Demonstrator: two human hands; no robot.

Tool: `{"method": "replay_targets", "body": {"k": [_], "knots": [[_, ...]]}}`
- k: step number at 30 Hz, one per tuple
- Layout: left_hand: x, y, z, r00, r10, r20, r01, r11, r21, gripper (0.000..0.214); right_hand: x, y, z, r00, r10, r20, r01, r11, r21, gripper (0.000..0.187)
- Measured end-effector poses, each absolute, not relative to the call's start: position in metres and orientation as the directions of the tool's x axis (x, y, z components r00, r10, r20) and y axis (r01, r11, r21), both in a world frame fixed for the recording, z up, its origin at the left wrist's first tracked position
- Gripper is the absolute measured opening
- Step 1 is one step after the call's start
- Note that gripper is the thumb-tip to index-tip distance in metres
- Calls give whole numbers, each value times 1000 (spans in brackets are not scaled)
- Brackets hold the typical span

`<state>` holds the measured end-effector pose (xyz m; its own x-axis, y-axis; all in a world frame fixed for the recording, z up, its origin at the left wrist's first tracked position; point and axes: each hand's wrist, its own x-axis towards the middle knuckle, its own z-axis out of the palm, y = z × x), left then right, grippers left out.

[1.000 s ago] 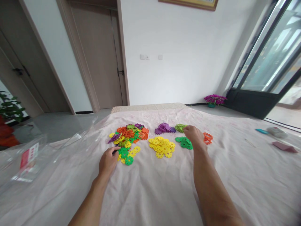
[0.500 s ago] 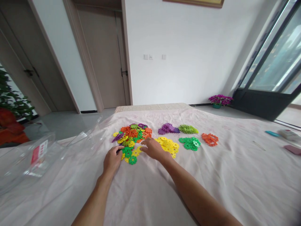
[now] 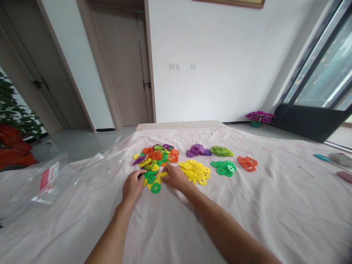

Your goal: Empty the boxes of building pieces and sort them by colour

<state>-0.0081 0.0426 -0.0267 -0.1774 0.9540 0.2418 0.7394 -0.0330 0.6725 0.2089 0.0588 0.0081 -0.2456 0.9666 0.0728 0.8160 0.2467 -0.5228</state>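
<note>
A mixed pile of snowflake-shaped plastic discs [image 3: 156,155] in orange, purple, green and yellow lies on the cloth. At its near left edge rests my left hand [image 3: 133,187], a gap showing between thumb and forefinger, touching the pile beside the green discs [image 3: 150,177]. My right hand [image 3: 175,177] is closed at the pile's right side, thumb and fingers pinching a yellow disc [image 3: 163,175]. Just past that hand sits a heap of yellow discs [image 3: 195,171]. A loose green disc [image 3: 156,188] lies nearest me, between the hands.
Farther right are purple discs [image 3: 197,150], light green discs [image 3: 221,151], green discs [image 3: 224,167] and orange discs [image 3: 247,163] in separate groups. Clear plastic packaging [image 3: 52,179] lies at left. A blue item [image 3: 322,157] and a pinkish item [image 3: 344,176] are at far right.
My right hand has moved slightly down and left, and its fingers have closed on a yellow disc. My left hand has stayed at the pile's edge. The view has shifted slightly.
</note>
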Motion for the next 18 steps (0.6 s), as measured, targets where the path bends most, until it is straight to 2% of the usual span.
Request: {"method": "replay_targets", "body": {"k": [2, 6, 13, 16, 18], "knots": [[-8, 43, -26, -177, 955, 240, 741, -31, 670, 31, 215, 62, 13, -238, 970, 56, 807, 229, -544, 27], [-7, 42, -24, -182, 953, 241, 739, -29, 673, 30, 242, 69, 35, -192, 977, 97, 838, 214, -503, 29], [-7, 43, -26, -182, 951, 248, 736, -35, 676, 30, 301, 76, 74, -66, 997, 47, 935, 78, -345, 29], [-7, 43, -25, -188, 953, 239, 738, -24, 674, 30, 312, 76, 80, -2, 996, 88, 963, 25, -267, 30], [-7, 43, -25, -191, 953, 237, 740, -19, 672, 30, 309, 74, 81, -23, 993, 117, 968, 52, -246, 30]]}}
